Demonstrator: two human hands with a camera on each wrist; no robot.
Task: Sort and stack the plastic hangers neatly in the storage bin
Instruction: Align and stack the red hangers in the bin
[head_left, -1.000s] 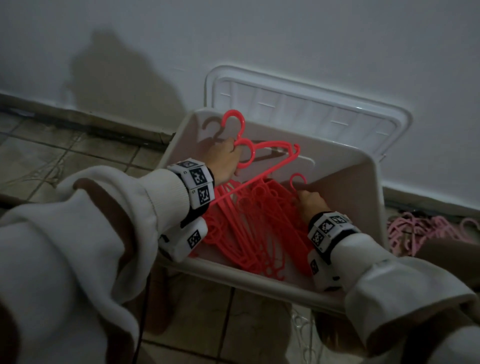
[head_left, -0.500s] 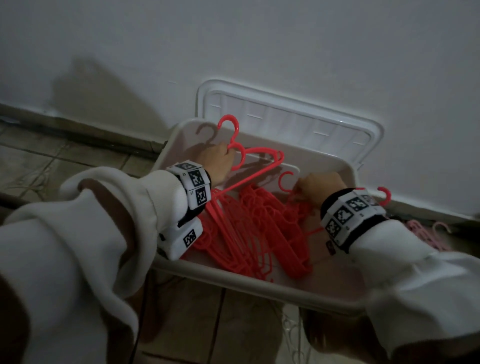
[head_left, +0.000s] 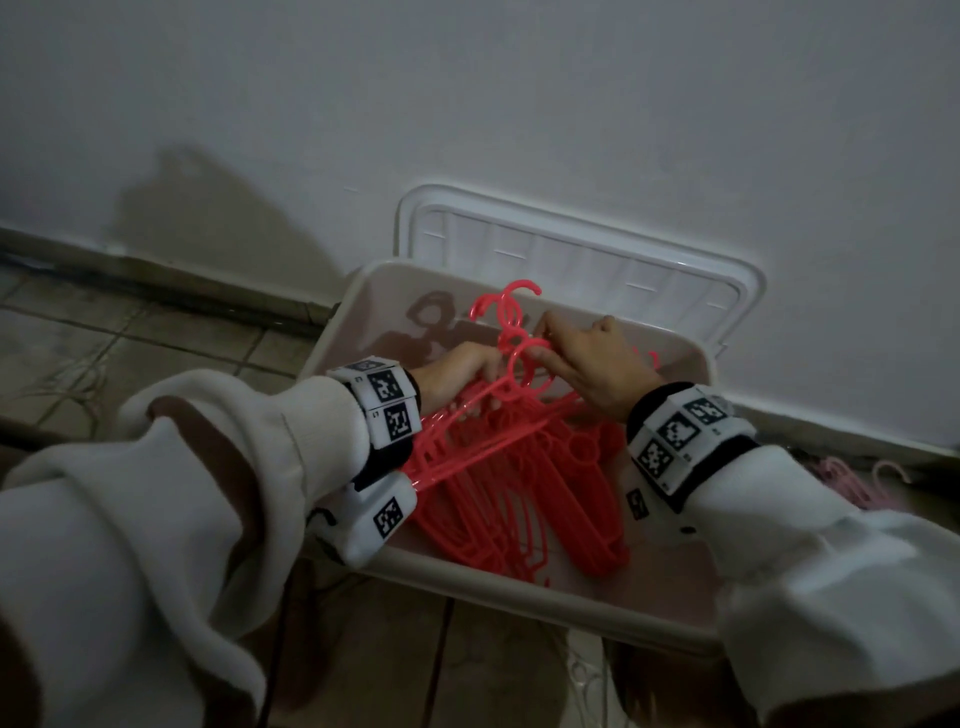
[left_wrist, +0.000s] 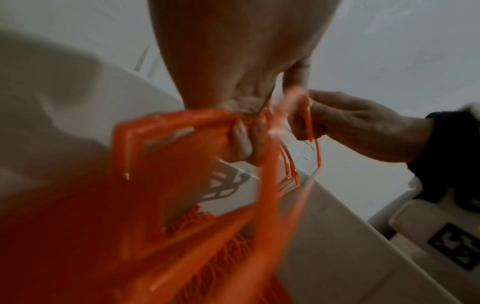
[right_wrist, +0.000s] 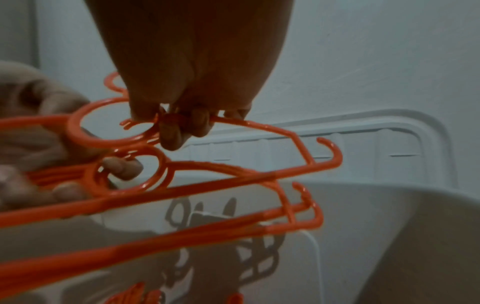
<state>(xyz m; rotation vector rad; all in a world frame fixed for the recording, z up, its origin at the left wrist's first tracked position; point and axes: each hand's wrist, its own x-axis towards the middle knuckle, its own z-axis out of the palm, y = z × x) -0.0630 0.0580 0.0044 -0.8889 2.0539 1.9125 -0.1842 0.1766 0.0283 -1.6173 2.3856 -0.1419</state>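
A white storage bin stands on the floor by the wall, with a pile of red hangers inside. My left hand grips a small bunch of red hangers near their necks above the pile. My right hand pinches another red hanger by its neck, right against the bunch. In the right wrist view the hangers' rings and hooks overlap, with my left hand's fingers behind one ring. In the left wrist view my left hand clasps the blurred hangers.
The bin's white lid leans on the wall behind the bin. Pink hangers lie on the tiled floor to the bin's right. A dark skirting strip runs along the wall's foot.
My right hand has come up from the pile with a hanger and moved left to the bunch in my left hand. The left hand has stayed about where it was.
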